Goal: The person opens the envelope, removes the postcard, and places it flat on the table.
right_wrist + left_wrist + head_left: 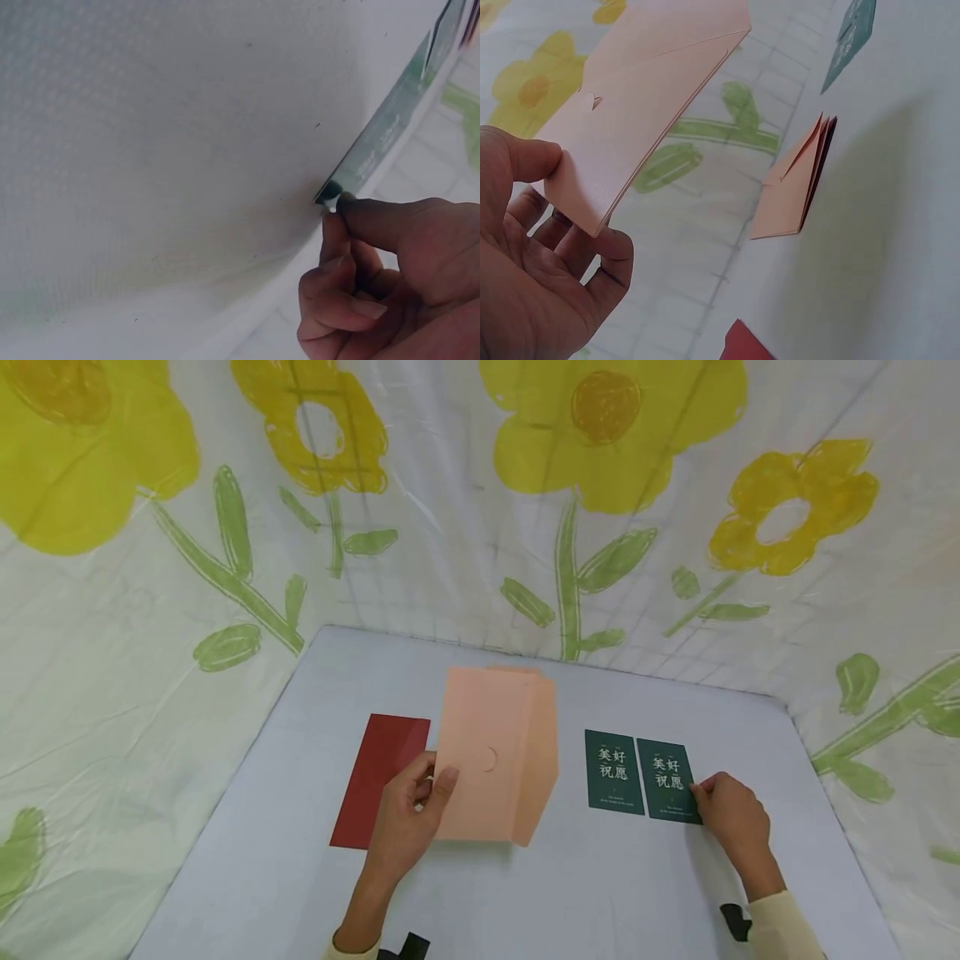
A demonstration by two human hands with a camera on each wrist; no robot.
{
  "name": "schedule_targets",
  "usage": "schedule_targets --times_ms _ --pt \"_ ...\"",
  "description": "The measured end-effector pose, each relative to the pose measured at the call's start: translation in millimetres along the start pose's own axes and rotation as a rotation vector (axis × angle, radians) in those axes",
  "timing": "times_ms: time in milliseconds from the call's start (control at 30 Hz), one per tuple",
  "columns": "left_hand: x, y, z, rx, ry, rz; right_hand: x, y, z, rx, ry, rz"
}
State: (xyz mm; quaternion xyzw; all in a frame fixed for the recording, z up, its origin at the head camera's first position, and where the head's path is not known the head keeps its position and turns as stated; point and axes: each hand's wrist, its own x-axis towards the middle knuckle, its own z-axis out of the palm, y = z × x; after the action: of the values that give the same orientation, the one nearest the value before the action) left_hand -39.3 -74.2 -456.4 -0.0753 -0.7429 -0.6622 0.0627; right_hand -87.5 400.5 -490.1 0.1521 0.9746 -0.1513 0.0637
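My left hand (408, 818) holds a peach paper envelope (476, 785) by its left edge, thumb on the front face and fingers behind. Its flap (537, 760) stands out along the right side, and a small curved cut marks the front. At the right, my right hand (735, 818) pinches the lower right edge of a dark green card (667, 797) printed with white characters. Thumb and forefinger meet at that card's corner in the right wrist view. A matching green card (613, 789) lies just left of it.
A dark red paper piece (375, 760) lies left of the held envelope, partly behind my left hand. More folded peach paper (791, 191) rests on the table beyond the envelope. The white table (585, 893) meets a flower-printed curtain (435, 568) at the back and sides.
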Motion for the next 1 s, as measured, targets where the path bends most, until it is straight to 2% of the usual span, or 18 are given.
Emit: schedule_targets --times_ms 133,233,333,433,567,700,800,900,1000 --pt "-2.0 0.2 -0.4 -0.008 0.001 -0.009 -2.0 2 0 0.015 0.011 -0.01" --pt "-3.5 0.2 -0.4 -0.017 -0.011 -0.011 -9.5 0 -1 0.043 0.05 -0.043" --pt "-3.4 0.6 0.1 -0.018 -0.02 -0.006 -19.4 -13 -6 0.094 0.123 -0.146" --pt "-1.9 1.7 1.5 -0.021 -0.026 -0.004 -30.4 -38 -15 0.165 0.182 -0.279" --pt "-0.3 4.5 4.2 -0.045 -0.04 -0.006 -47.1 -77 -25 0.276 0.178 -0.411" --pt "-0.3 7.3 7.7 -0.046 -0.055 0.005 -62.6 -107 -25 0.408 0.077 -0.537" --pt "-1.3 8.9 10.9 -0.034 -0.069 0.02 -71.7 -125 -23 0.56 -0.073 -0.608" --pt "-3.1 10.4 14.6 -0.015 -0.08 0.037 -79.4 -139 -20 0.709 -0.223 -0.639" --pt "-4.7 11.3 18.5 0.005 -0.09 0.052 -86.3 -149 -17 0.802 -0.323 -0.642"
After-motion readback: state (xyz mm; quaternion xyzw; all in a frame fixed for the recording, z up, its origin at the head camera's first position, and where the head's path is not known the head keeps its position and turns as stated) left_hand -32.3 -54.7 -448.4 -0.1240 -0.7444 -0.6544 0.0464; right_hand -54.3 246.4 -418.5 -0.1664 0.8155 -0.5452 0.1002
